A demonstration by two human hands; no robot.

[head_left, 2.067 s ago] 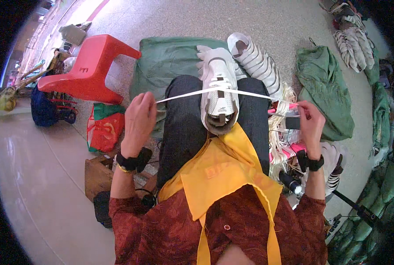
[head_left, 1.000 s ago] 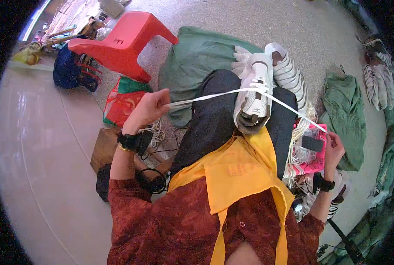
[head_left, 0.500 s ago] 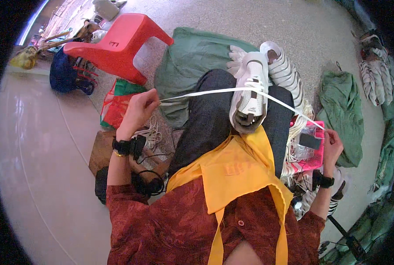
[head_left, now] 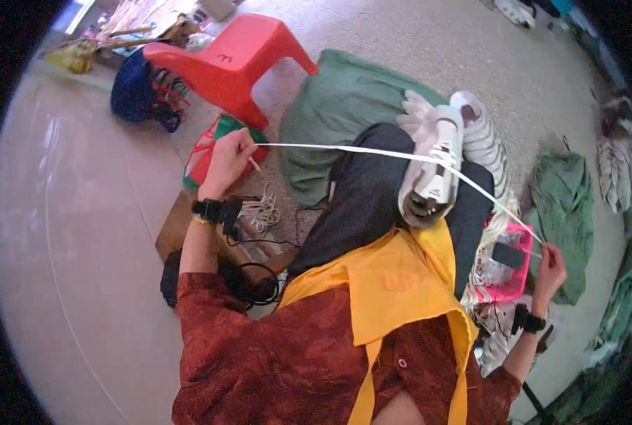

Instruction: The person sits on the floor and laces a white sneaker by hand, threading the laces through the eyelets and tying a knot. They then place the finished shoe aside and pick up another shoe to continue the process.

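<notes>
A white lace-up shoe [head_left: 429, 195] rests on my lap between my dark-trousered legs, toe pointing away from me. A flat white shoelace [head_left: 373, 151] runs across the shoe's upper and stretches taut to both sides. On the left, my left hand [head_left: 227, 161] pinches one end, with a short tip hanging below the fingers. Out at the right, the fingertips of my right hand [head_left: 550, 273] are closed on the other end, beside a pink basket [head_left: 520, 280]. How far the lace is threaded cannot be made out.
A red plastic chair [head_left: 241, 60] stands ahead left. Green cloth sacks [head_left: 330, 106] lie on the floor ahead and at right. Past my right knee runs a row of white shoes [head_left: 482, 131]. A bundle of white laces [head_left: 261, 211] lies by my left forearm, near a wooden board [head_left: 178, 223].
My hands have spread farther apart, pulling the lace straighter on the left side. My right hand moved outward and nearer to me. The whole view has shifted and tilted slightly.
</notes>
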